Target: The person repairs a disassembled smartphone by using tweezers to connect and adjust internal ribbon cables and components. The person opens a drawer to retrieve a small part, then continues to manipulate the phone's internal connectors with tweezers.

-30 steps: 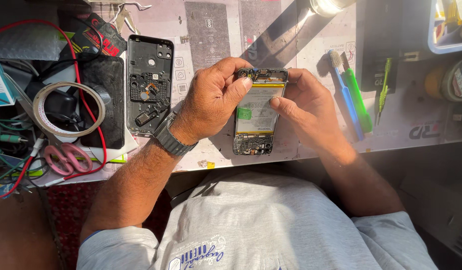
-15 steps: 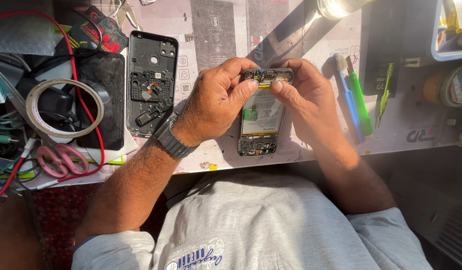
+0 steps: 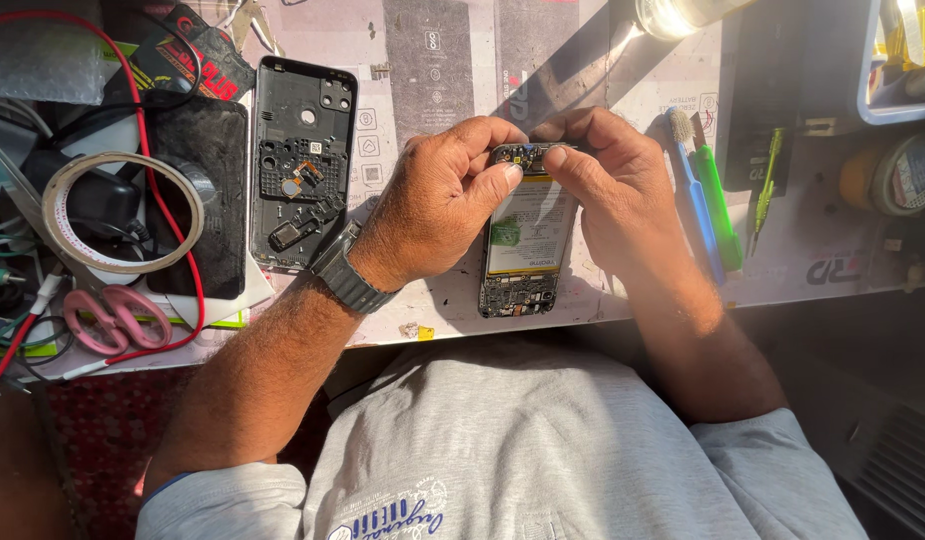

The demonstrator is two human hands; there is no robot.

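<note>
An opened phone (image 3: 523, 240) lies on the work mat (image 3: 432, 60), its battery and circuit boards showing. My left hand (image 3: 437, 200) pinches the phone's top edge with thumb and forefinger; a dark watch (image 3: 344, 275) sits on that wrist. From the right, my right hand (image 3: 607, 190) grips the same top edge, its fingertips meeting those of the left over the upper board. The phone's dark back cover (image 3: 300, 165) rests inside-up to the left of my left hand, apart from it.
A tape roll (image 3: 122, 210), pink scissors (image 3: 112, 318) and red wires (image 3: 172, 180) crowd the left side. A blue brush (image 3: 690, 190) and green tools (image 3: 720, 205) lie right of my right hand. A blue tray (image 3: 897, 70) sits far right. The table's edge runs just below the phone.
Both hands have closed in on the phone's top edge; the right hand's fingers moved from the phone's side up to meet the left thumb. The phone stays in place.
</note>
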